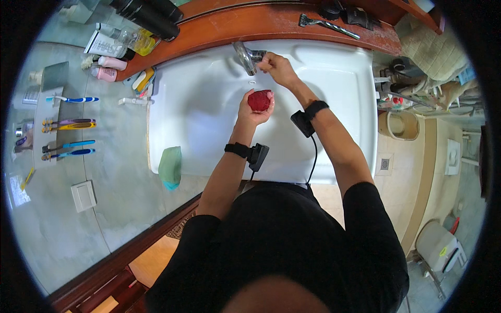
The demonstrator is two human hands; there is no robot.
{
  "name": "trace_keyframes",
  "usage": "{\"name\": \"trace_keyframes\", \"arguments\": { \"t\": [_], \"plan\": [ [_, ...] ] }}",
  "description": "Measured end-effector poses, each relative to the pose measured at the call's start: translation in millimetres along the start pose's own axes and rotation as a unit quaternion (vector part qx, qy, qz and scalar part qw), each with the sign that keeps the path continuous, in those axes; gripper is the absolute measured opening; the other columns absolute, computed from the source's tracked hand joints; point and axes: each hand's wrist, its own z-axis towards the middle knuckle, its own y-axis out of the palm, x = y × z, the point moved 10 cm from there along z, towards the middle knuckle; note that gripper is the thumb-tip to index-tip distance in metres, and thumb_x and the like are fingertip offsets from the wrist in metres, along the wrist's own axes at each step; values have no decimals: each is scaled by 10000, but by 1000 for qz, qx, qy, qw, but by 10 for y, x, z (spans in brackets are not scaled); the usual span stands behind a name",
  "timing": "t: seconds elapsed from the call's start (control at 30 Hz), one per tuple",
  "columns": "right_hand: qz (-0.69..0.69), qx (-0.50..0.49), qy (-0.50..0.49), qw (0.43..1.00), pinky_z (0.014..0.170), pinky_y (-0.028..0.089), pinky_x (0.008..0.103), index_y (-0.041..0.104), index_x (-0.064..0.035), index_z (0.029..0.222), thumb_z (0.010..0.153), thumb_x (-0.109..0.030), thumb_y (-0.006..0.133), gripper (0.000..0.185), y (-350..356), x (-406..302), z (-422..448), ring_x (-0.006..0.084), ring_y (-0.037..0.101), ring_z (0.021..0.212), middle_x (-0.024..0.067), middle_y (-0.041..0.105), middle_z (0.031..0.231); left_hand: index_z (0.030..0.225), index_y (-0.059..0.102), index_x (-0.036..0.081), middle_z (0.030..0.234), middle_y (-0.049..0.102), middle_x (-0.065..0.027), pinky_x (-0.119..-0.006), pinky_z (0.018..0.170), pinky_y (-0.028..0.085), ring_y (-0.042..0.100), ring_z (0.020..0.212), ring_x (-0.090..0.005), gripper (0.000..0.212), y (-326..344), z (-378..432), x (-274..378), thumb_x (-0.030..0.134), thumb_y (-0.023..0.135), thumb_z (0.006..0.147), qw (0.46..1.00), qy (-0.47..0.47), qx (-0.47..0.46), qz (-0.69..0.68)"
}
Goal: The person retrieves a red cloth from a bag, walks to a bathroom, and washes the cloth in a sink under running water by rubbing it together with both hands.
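Note:
Over the white washbasin [219, 156], my left hand [252, 111] holds a dark red, rounded object [259, 100] in its palm, fingers curled around it; its exact kind cannot be told. My right hand [276, 67] is at the chrome faucet [245, 58], its fingers bent by the end of the lever. Whether those fingers grip the lever cannot be told. The red object sits below the spout, nearer to me. No water stream is plainly visible. A folded green cloth or sponge [170, 166] lies on the basin's left front rim.
Behind the basin runs a wooden shelf [219, 27] with a razor [328, 26], black bottles [148, 19] and tubes. Toothbrushes [78, 124] hang in a wall holder at left, above a light switch [83, 196]. A plastic bin [399, 125] stands at right.

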Motion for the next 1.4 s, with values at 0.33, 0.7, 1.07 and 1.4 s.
{"name": "trace_keyframes", "arguments": {
  "t": [0.33, 0.7, 1.07, 1.4],
  "plan": [
    [574, -2, 117, 810, 1008, 260, 477, 291, -156, 1331, 739, -681, 354, 794, 792, -63, -1215, 325, 354, 1184, 132, 263, 1370, 1096, 469, -66, 1050, 539, -186, -428, 1013, 294, 599, 817, -265, 515, 776, -686, -338, 345, 476, 787, 936, 107, -238, -237],
    [570, -126, 153, 798, 816, 453, 334, 501, -28, 1088, 832, -341, 554, 408, 805, 14, -946, 202, 541, 902, 106, 567, 1015, 1114, 463, 6, 1023, 521, -148, -339, 795, 508, 562, 911, -251, 403, 742, -1244, -663, 186, 581, 773, 932, 40, -276, -233],
    [-22, -175, 217, 960, 517, 420, 306, 563, 1, 575, 674, -176, 601, 206, 912, 182, -784, 160, 527, 531, 63, 557, 580, 594, 514, 101, 507, 484, -22, -237, 319, 301, 449, 409, -111, 266, -231, -917, -214, 286, 696, 655, 849, 37, 43, 525],
    [-439, -227, 163, 854, 729, 477, 388, 610, 62, 818, 690, -294, 532, 386, 1227, 481, -1075, 364, 594, 821, 282, 587, 843, 833, 629, 65, 820, 633, -137, -377, 683, 483, 609, 786, -290, 343, -413, -1101, 132, 328, 637, 613, 487, 278, 161, 812]
  ]
}}
